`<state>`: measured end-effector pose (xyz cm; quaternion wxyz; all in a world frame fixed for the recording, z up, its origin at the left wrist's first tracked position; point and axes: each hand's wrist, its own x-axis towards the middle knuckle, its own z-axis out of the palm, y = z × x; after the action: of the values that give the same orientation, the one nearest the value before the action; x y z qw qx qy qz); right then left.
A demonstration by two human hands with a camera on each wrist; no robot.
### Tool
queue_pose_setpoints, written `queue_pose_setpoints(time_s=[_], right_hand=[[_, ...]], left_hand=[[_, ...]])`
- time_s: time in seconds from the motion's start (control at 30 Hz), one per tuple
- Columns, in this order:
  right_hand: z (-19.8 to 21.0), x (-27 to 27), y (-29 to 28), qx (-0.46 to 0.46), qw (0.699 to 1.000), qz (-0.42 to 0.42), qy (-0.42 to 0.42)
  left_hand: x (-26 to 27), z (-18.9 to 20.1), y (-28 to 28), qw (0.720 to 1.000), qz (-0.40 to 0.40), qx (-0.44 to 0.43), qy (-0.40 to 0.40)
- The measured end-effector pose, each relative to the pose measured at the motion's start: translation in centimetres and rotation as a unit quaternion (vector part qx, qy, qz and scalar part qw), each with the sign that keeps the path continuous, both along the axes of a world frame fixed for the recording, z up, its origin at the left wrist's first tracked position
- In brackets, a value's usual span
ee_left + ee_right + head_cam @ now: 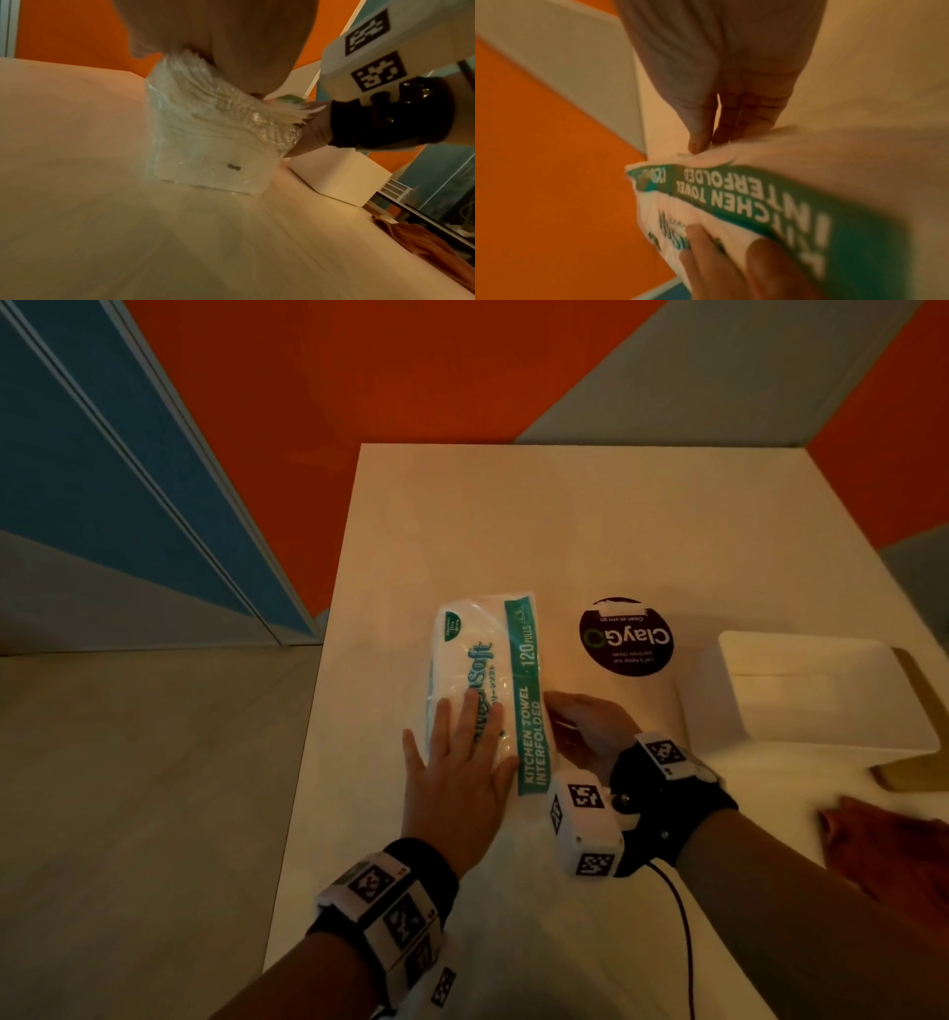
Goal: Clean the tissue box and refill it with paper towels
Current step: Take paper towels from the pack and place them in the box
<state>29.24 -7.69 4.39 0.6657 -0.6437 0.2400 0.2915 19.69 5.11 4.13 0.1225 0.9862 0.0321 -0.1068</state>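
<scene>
A plastic-wrapped pack of interfolded kitchen towels (488,680) lies lengthwise on the white table (565,516). My left hand (462,752) lies flat on its near end with straight fingers, pressing it down; the palm (218,40) fills the top of the left wrist view. My right hand (575,726) is at the pack's right side. In the right wrist view its thumb and fingertips (700,142) meet on the wrapper (731,158), which lifts toward them. The wrapper is crumpled and sheets fan out at the pack's near end (290,115). The white tissue box (806,695) stands open to the right.
A round dark ClayGo sticker (626,636) is on the table between pack and box. A wooden lid (914,773) pokes out from behind the box. An orange cloth (883,845) lies at the near right. The table's left edge (318,711) is close to the pack.
</scene>
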Motion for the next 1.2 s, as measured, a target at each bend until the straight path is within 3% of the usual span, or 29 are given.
queue_pose_setpoints(time_s=[0.07,0.13,0.27,0.33,0.4,0.47,0.57,0.67,0.83,0.87,0.93,1.0,1.07,1.1,1.2], right_hand=[[0.7,0.6,0.0,-0.098,0.99,0.067,-0.078],[2.5,0.9,-0.2,-0.213,0.949,0.15,-0.18],[6.9,0.1,0.4,-0.197,0.914,0.196,-0.296],[8.4,-0.6,1.9,-0.18,0.897,0.22,-0.339],[9.3,-1.1,3.7,-0.206,0.864,0.254,-0.384],[9.9,-1.6,5.4,-0.215,0.847,0.279,-0.398],[10.7,-2.4,7.4,-0.159,0.846,0.301,-0.411],[10.8,-2.7,7.7,-0.113,0.826,0.34,-0.436],[7.5,-1.9,4.0,-0.136,0.813,0.254,-0.505],[6.5,-2.0,3.2,-0.167,0.8,0.271,-0.508],[4.5,-2.6,2.0,-0.255,0.743,0.352,-0.509],[2.7,-3.3,1.3,-0.312,0.685,0.417,-0.509],[1.8,-3.4,0.8,-0.329,0.672,0.437,-0.5],[1.6,-3.3,0.8,-0.336,0.667,0.44,-0.499],[1.6,-3.3,1.0,-0.347,0.655,0.437,-0.51]], left_hand=[[0.0,-0.1,0.2,1.0,-0.003,-0.006,0.004],[-0.1,-0.1,0.2,0.999,0.005,-0.01,0.032],[0.0,0.7,0.3,0.998,-0.001,-0.057,0.038],[0.0,1.6,0.9,0.989,0.021,-0.146,0.027],[-0.2,4.4,1.2,0.95,0.097,-0.295,-0.017],[-0.4,6.7,1.1,0.906,0.14,-0.384,-0.108],[-0.2,6.8,2.2,0.898,0.171,-0.381,-0.136],[0.4,5.9,4.5,0.878,0.226,-0.393,-0.153],[0.3,5.8,8.2,0.802,0.329,-0.476,-0.15],[0.2,5.3,8.9,0.778,0.352,-0.502,-0.137],[-0.1,3.5,10.1,0.74,0.411,-0.524,-0.096],[-0.4,1.5,10.4,0.721,0.463,-0.514,-0.037],[-0.7,-0.2,10.1,0.729,0.487,-0.48,0.007],[-0.9,-1.0,9.9,0.75,0.482,-0.452,0.013],[-1.2,-1.5,8.9,0.881,0.374,-0.288,-0.032]])
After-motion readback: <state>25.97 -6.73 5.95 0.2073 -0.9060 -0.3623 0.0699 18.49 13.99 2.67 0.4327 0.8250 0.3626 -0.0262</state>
